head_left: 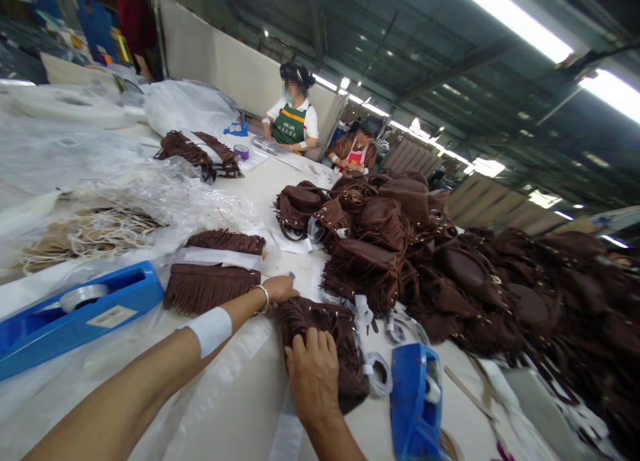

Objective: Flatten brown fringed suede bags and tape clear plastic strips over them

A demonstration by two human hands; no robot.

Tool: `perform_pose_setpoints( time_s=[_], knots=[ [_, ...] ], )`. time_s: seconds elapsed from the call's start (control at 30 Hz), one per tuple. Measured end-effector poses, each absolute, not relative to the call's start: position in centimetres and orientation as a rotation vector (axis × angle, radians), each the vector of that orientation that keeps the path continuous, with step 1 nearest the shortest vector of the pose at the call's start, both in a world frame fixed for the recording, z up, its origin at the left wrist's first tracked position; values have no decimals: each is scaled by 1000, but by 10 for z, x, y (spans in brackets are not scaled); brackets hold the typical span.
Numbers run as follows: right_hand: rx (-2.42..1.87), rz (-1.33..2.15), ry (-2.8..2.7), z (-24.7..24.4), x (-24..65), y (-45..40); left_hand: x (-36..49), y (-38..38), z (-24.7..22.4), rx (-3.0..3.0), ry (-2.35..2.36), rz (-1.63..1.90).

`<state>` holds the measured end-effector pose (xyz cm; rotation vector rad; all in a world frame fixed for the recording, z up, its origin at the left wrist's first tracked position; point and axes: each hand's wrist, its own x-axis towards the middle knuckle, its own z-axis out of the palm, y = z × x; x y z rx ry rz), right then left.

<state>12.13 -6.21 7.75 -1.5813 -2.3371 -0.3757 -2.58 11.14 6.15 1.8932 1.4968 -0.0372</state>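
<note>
A dark brown fringed bag [353, 354] lies on the white table in front of me, with a white strip [288, 429] running out from under its near side. My right hand [314, 374] rests over the bag's front, fingers curled into the fringe and gripping it. At the bag's far left corner is my left hand [279, 290], its fingers bent together; what they pinch is hidden. Just left lies a flat fringed brown bag [213, 301] with a white paper band [220, 257] around it. Clear-wrapped coiled straps [379, 374] lie against the right side of the held bag.
Blue tape dispensers stand at left [120, 297] and right [415, 401]. A large heap of brown bags [465, 274] fills the right side. Plastic bags [65, 147] and corded tags [100, 231] cover the left. Scissors [500, 441] lie front right. Two people [295, 124] sit across the table.
</note>
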Motion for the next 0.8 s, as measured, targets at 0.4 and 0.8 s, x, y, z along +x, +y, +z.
perform_pose_setpoints(
  time_s=[0.4, 0.8],
  knots=[
    [-1098, -350, -2187, 82, 146, -72, -27, 108, 63, 1922, 1529, 149],
    [-1012, -273, -2132, 71, 126, -69, -12, 105, 59, 2048, 1719, 133]
  ],
)
